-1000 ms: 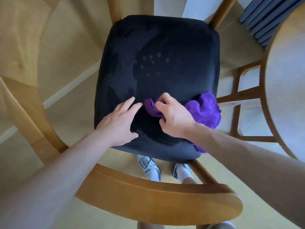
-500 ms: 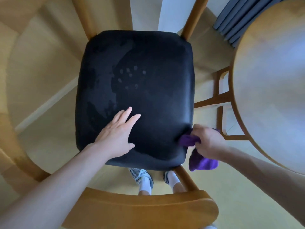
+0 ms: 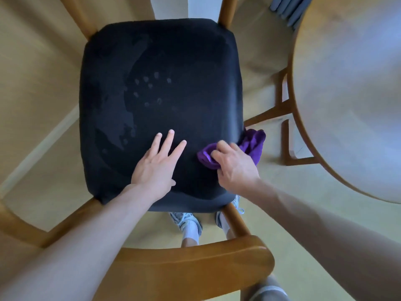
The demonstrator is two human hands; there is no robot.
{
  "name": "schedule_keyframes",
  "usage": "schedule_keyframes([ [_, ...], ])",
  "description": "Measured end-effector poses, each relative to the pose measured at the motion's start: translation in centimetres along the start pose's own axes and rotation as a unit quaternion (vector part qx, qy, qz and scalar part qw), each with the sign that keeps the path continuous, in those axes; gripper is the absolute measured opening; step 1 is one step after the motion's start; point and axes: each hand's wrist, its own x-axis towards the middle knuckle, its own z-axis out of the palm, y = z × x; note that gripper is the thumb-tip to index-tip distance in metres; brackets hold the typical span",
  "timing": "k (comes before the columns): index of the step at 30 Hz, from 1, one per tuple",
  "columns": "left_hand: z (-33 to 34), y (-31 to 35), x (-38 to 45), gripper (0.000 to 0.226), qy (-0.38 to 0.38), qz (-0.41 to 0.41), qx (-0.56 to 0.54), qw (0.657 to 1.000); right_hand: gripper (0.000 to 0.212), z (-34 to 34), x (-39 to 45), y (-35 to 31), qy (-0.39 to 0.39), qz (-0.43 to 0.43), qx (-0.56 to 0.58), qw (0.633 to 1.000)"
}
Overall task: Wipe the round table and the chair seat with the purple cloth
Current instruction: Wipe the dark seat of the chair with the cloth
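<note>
The person stands behind a wooden chair and leans over its back rail (image 3: 191, 255), so both arms reach down to the black chair seat (image 3: 160, 83) from above. The left hand (image 3: 155, 168) lies flat on the near part of the seat with the fingers straight and a little spread; it holds nothing, and I think it is there to keep the chair steady and to carry some weight of the body while the other hand works. The right hand (image 3: 233, 166) has its fingers curled around the purple cloth (image 3: 252, 144) and presses it on the near right corner of the seat. The cloth is bunched, not folded: one part shows in front of the fingers, and a bigger part hangs over the right edge of the seat. This grip is good for rubbing, because the bunch gives a thick pad under the palm. The seat shows lighter streaks and small marks in the middle and on the left, probably from touching or wiping. The round table (image 3: 351, 94) stands just beside the chair on the right, with nothing on the part that can be seen
</note>
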Motion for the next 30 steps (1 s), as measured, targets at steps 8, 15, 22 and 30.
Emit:
schedule_keyframes([
  [8,-0.4,0.4,-0.3,0.111,-0.010,0.000,0.015,1.000,0.016,0.1,-5.9,3.4,-0.162,-0.096,0.014,0.982],
  [15,1.3,3.0,-1.0,0.103,0.001,0.064,0.025,0.998,0.023,-0.7,-4.0,4.5,0.148,0.186,0.273,0.932],
  [22,2.7,3.3,-0.9,0.116,-0.014,0.057,0.059,0.997,0.038,4.3,-8.3,2.3,0.051,0.036,0.234,0.970],
  [30,0.8,4.1,-1.0,0.101,-0.049,0.031,0.062,0.996,0.032,3.2,-9.6,3.3,-0.109,0.015,0.228,0.967],
])
